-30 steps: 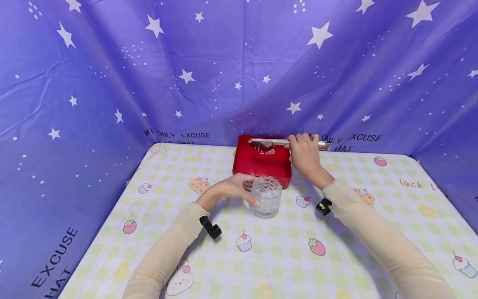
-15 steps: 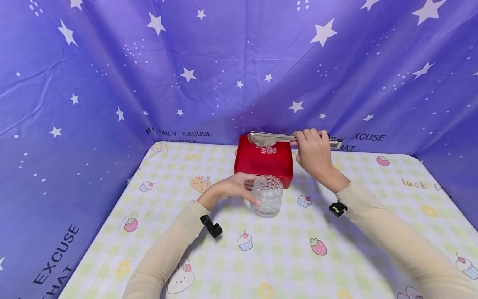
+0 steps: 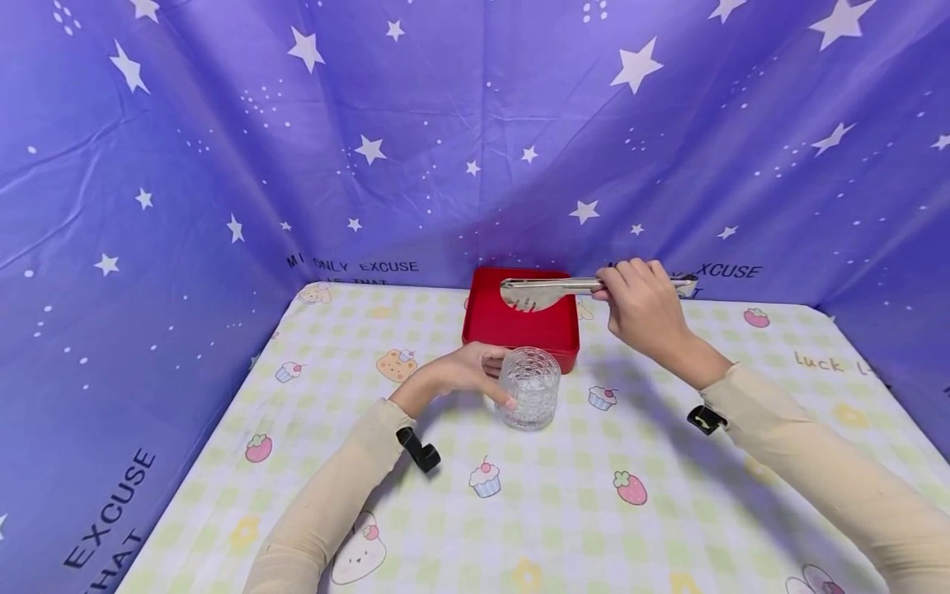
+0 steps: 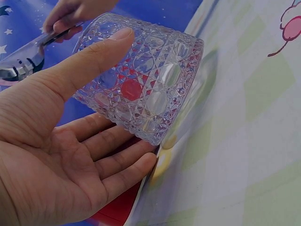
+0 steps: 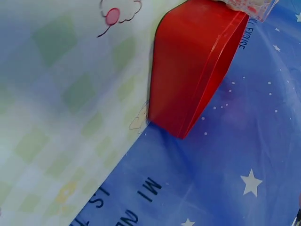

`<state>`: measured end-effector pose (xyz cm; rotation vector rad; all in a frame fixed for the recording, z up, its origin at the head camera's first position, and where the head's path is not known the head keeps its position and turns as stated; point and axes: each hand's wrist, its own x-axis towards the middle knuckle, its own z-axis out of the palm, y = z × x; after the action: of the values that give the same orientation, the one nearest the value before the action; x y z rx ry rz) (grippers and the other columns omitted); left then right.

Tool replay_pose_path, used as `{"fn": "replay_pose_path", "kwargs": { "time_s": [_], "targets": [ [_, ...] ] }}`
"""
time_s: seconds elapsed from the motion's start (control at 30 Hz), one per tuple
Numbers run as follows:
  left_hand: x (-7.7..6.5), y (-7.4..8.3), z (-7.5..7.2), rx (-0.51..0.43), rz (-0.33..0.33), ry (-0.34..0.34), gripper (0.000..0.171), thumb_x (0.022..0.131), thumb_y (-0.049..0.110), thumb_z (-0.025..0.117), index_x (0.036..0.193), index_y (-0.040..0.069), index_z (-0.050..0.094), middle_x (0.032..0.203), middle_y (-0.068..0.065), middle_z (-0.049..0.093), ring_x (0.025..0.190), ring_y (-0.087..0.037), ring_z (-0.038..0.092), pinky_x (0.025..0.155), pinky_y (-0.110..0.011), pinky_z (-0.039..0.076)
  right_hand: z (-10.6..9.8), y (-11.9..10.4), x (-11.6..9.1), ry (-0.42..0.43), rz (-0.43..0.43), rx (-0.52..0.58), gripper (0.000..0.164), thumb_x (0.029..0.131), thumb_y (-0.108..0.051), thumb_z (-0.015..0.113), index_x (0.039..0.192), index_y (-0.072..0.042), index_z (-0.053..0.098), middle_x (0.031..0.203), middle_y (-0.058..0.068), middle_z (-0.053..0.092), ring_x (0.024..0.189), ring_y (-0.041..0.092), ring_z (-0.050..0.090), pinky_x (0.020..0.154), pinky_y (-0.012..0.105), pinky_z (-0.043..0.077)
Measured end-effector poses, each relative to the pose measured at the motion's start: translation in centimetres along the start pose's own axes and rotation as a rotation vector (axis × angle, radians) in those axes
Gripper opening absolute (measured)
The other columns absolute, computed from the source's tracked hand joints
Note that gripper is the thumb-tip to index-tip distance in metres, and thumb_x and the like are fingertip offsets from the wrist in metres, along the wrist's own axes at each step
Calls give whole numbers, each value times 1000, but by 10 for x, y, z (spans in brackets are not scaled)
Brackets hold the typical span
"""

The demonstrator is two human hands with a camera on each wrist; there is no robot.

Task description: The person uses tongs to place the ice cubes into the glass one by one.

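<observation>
A clear glass point(image 3: 530, 392) with a cut pattern stands upright on the table, just in front of a red box point(image 3: 519, 334). My left hand point(image 3: 466, 371) holds the glass from the left; in the left wrist view the thumb point(image 4: 89, 59) lies against its near side and the fingers reach along its other side. Metal tongs point(image 3: 545, 290) are gripped in my right hand point(image 3: 641, 305), their broad toothed ends over the box. Whether anything is between those ends is hard to tell. In the right wrist view, the right hand hardly shows.
A checked tablecloth point(image 3: 416, 528) printed with cupcakes, strawberries and bears covers the table. Purple-blue curtain point(image 3: 416, 107) with white stars closes off the back and sides, right behind the box. Black camera mounts sit on both wrists.
My right hand has drawn to the right with the tongs. The tongs' ends have turned toward the box, and clear pieces seen in it before are now out of sight. The left hand and glass stay put.
</observation>
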<state>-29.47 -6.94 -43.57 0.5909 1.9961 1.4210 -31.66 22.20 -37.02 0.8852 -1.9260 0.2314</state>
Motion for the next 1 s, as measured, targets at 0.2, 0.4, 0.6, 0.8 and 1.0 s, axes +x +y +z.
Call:
{"fn": "replay_pose_path", "kwargs": {
  "time_s": [0.2,0.4,0.6,0.8,1.0],
  "targets": [
    [-1,-2,0,-11,11,-7,68,76,2,85,140,6,61,130,-11,70,119,-18,66,107,-30,52,-4,1,-7,-19,-40,36,36,109,-23,43,96,3,64,73,14,57,66,34,51,59,44,38],
    [0,-2,1,-4,14,-11,68,77,3,85,140,5,60,131,-11,69,120,-19,65,108,-31,52,-8,1,-12,-66,-73,78,37,110,-23,42,94,4,62,75,13,57,67,32,49,59,41,36],
    [0,-1,0,-5,5,-7,71,76,4,86,142,6,59,133,-10,69,122,-19,64,110,-31,50,-10,1,-15,-143,-101,99,40,111,-27,40,94,3,61,76,12,56,68,30,48,60,36,32],
    [-1,0,0,9,2,6,74,77,5,86,145,5,56,138,-12,65,128,-24,61,113,-35,48,-8,-2,-20,-169,-129,112,42,111,-30,38,93,0,61,74,9,53,67,28,47,59,36,33],
    [-1,0,2,36,-7,28,58,75,7,87,126,-1,63,131,-13,67,122,-22,62,112,-36,49,-5,-4,-27,-158,-157,105,43,111,-30,37,93,0,61,72,8,52,66,28,47,59,35,32]
  ]
}}
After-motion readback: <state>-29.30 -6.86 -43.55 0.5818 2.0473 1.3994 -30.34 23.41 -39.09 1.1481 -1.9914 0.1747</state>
